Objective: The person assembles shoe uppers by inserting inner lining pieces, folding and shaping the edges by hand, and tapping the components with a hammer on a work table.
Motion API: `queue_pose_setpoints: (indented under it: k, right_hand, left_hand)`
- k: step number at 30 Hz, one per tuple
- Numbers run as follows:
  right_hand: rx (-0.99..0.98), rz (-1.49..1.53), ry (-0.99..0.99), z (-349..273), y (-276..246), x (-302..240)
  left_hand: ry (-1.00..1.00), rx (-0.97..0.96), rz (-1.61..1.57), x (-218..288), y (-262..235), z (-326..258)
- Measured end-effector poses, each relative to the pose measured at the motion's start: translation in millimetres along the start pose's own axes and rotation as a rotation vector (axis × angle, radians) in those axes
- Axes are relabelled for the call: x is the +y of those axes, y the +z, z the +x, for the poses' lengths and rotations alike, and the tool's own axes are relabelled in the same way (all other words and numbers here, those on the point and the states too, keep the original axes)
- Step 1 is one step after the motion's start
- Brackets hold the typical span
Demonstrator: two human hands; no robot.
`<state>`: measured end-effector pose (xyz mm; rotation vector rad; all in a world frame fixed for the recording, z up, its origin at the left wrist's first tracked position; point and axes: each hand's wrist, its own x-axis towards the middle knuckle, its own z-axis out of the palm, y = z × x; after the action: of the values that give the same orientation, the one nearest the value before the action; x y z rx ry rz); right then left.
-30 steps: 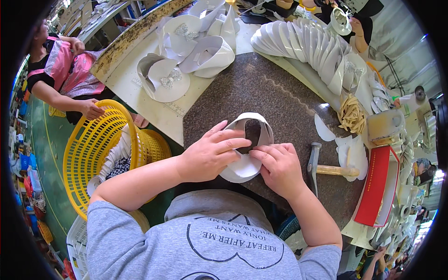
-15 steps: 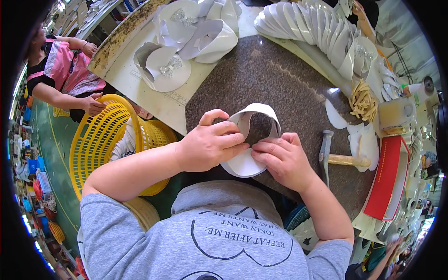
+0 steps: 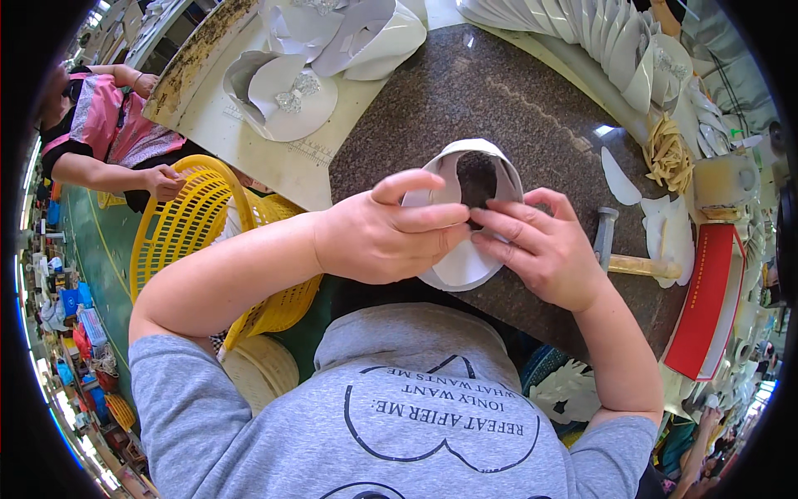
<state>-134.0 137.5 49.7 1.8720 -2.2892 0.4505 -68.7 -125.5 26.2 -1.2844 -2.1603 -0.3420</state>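
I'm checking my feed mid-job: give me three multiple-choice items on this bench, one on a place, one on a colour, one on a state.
1. Where does the hammer lie?
A. right of the right hand
B. inside the basket
C. on the white board

2. What colour is the basket?
A. blue
B. yellow
C. red

3. How is the white curved piece held?
A. lying untouched
B. by the left hand only
C. pinched by both hands

Answers: 1 A, it rests on the dark stone slab beside the right hand. 2 B, its lattice is yellow. 3 C, fingers of the left hand and the right hand meet on it.
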Motion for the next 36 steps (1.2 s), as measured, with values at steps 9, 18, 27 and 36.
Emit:
queue_pose_setpoints:
  k: [9, 18, 27, 36]
  right_hand:
    - [0.018, 0.115, 0.103, -13.0, 12.7, -9.1]
    - [0.062, 0.016, 0.177, -19.4, 21.5, -34.3]
    - [0.005, -0.222, 0.371, 2.0, 2.7, -48.7]
    - [-0.032, -0.26, 0.179, 3.6, 7.0, -38.0]
  left_hand:
    - [-0.193, -0.252, 0.056, 48.3, -8.1, -13.2]
    - [-0.649, -0.007, -0.196, 99.0, -12.1, -35.8]
    - [-0.822, 0.072, -0.457, 43.5, -7.5, 17.0]
    - [-0.468, -0.04, 0.069, 65.8, 25.7, 24.6]
